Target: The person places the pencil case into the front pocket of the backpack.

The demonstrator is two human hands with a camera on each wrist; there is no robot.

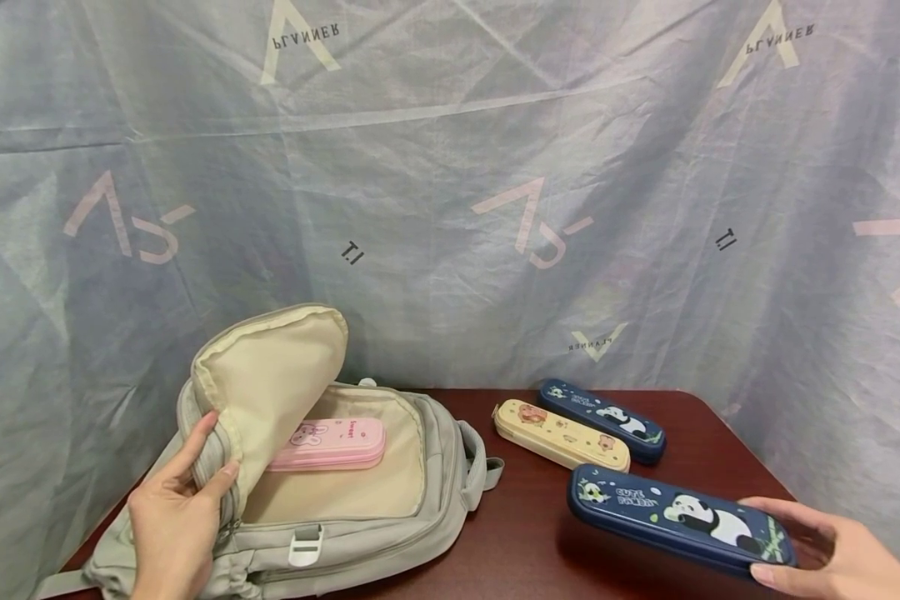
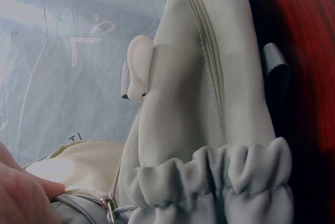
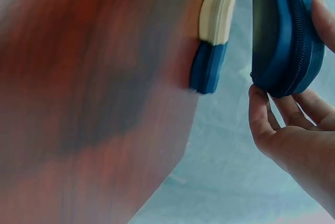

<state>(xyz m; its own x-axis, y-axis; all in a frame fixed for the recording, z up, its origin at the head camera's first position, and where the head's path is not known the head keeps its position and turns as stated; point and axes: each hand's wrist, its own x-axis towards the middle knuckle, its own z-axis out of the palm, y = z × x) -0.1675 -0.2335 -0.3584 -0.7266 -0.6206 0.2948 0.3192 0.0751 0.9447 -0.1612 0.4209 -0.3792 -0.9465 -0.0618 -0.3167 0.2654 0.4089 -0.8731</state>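
Note:
A grey-green backpack [image 1: 450,475] lies on its back with its front pocket open. My left hand [image 1: 176,500] pinches the edge of the cream-lined flap [image 1: 277,375] between thumb and fingers and holds it raised. Inside the pocket rests a pink pencil case [image 1: 345,442] with a rabbit print, its left end hidden behind the flap. On the right, my right hand [image 1: 832,542] grips one end of a navy panda pencil case [image 1: 682,517], held above the table. In the right wrist view the zipped side of this navy case [image 3: 285,35] shows between thumb and fingers.
A cream pencil case [image 1: 562,435] and a second navy panda case [image 1: 607,417] lie side by side on the dark red table [image 1: 517,533], behind the held case. A grey printed curtain [image 1: 435,208] hangs behind the table. The backpack's top handle [image 1: 476,458] points right.

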